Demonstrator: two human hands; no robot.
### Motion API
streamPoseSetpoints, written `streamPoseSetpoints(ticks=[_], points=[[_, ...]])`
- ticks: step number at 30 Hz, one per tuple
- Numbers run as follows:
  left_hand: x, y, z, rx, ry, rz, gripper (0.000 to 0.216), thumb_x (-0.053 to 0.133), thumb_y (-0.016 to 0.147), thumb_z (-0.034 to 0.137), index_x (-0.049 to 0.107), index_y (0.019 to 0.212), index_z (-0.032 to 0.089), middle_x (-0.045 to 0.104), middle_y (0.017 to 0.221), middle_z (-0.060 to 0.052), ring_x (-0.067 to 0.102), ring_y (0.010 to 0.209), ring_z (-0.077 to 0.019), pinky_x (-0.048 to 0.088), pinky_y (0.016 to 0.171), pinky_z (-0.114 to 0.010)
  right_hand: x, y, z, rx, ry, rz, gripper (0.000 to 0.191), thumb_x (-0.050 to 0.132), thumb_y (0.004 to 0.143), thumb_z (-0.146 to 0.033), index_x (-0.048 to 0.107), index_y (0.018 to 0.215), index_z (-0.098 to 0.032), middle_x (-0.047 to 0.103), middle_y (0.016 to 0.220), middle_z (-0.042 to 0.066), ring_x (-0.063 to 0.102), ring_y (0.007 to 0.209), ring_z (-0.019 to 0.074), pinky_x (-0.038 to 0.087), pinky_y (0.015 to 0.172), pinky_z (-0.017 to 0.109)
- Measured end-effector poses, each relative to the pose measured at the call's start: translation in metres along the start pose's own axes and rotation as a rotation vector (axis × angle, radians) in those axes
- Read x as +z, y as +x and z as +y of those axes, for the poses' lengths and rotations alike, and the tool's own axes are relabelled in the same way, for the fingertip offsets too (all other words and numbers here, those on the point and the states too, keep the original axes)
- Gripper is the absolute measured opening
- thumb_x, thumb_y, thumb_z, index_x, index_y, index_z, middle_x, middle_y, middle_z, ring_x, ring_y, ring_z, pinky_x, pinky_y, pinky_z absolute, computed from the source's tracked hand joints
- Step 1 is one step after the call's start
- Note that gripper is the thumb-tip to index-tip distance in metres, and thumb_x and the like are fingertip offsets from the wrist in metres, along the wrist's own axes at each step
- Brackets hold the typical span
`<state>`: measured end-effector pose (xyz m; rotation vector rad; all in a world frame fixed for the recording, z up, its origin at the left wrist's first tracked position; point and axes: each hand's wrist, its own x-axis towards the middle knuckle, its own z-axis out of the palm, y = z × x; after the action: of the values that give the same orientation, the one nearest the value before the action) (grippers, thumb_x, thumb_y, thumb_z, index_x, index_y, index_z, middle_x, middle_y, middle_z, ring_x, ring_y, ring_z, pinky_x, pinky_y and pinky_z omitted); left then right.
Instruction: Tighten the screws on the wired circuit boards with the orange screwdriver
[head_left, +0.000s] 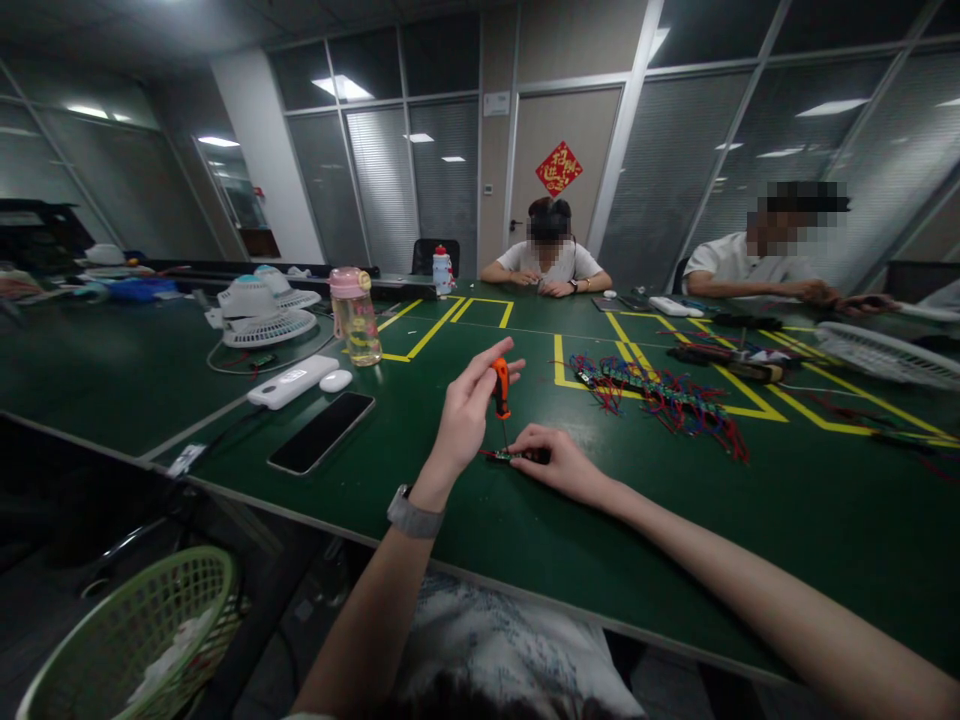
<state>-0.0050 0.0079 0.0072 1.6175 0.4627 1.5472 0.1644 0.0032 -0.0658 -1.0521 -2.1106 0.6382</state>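
Observation:
My left hand (466,405), fingers fairly straight, grips an orange and black screwdriver (502,388) by its handle. The screwdriver stands nearly upright, its thin shaft pointing down at a small green circuit board (501,456) on the table. Whether the tip sits in a screw is too small to tell. With fingertips pinched at the board's right end, my right hand (559,462) steadies it against the tabletop. Short red wire shows at the board's left end. Farther right lies a long row of similar boards (652,388) with red and blue wires.
On the green table (420,490), a phone (322,432), white power strip (294,382), white mouse-like object (335,381), pink-lidded bottle (355,318) and white fans (262,308) lie left. Two people (551,262) work across. A green basket (142,620) stands below the edge.

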Motion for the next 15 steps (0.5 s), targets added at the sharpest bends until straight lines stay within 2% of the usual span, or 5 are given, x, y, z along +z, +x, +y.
streamPoseSetpoints(ticks=[2,5,8,12,15], points=[[0.0012,-0.0003,0.0008,-0.026,-0.025,0.001,0.034,0.048,0.092,0.028,0.058,0.124,0.021,0.062,0.118,-0.009,0.063,0.1,-0.0181,0.051,0.09,-0.034,0.0002,0.0,0.0002,-0.002,-0.002,0.0,0.017,0.064,0.08,-0.022,0.074,0.092,-0.015,0.063,0.082,0.005,0.056,0.069,0.0139,0.044,0.06,0.026],[0.001,-0.0009,0.0033,0.027,0.176,0.087,0.025,0.064,0.083,0.026,0.067,0.106,0.019,0.063,0.1,-0.006,0.062,0.087,-0.0146,0.051,0.082,-0.028,0.0005,-0.0002,0.0003,-0.008,-0.007,0.005,0.016,0.064,0.081,-0.022,0.074,0.091,-0.015,0.063,0.082,0.006,0.057,0.071,0.0146,0.044,0.061,0.026],[0.0001,-0.0009,0.004,0.073,0.299,0.116,0.021,0.066,0.08,0.027,0.07,0.101,0.021,0.058,0.106,-0.006,0.059,0.095,-0.0151,0.049,0.084,-0.026,0.0003,-0.0003,-0.0001,-0.013,-0.002,0.01,0.016,0.064,0.08,-0.022,0.074,0.09,-0.015,0.063,0.082,0.005,0.057,0.07,0.0145,0.045,0.061,0.026],[0.0018,-0.0011,0.0024,0.023,0.075,0.015,0.03,0.046,0.093,0.028,0.06,0.119,0.023,0.056,0.125,-0.008,0.058,0.11,-0.0183,0.049,0.092,-0.032,-0.0005,-0.0002,-0.0018,-0.005,-0.002,0.002,0.016,0.064,0.081,-0.023,0.074,0.091,-0.016,0.063,0.083,0.005,0.056,0.07,0.0141,0.045,0.061,0.026],[0.002,-0.0016,0.0027,0.02,0.091,0.011,0.027,0.055,0.089,0.027,0.063,0.114,0.021,0.063,0.108,-0.007,0.062,0.095,-0.017,0.052,0.084,-0.031,-0.0009,-0.0001,-0.0024,-0.001,-0.007,-0.003,0.016,0.064,0.081,-0.023,0.074,0.091,-0.016,0.063,0.083,0.005,0.056,0.07,0.0142,0.045,0.061,0.026]])
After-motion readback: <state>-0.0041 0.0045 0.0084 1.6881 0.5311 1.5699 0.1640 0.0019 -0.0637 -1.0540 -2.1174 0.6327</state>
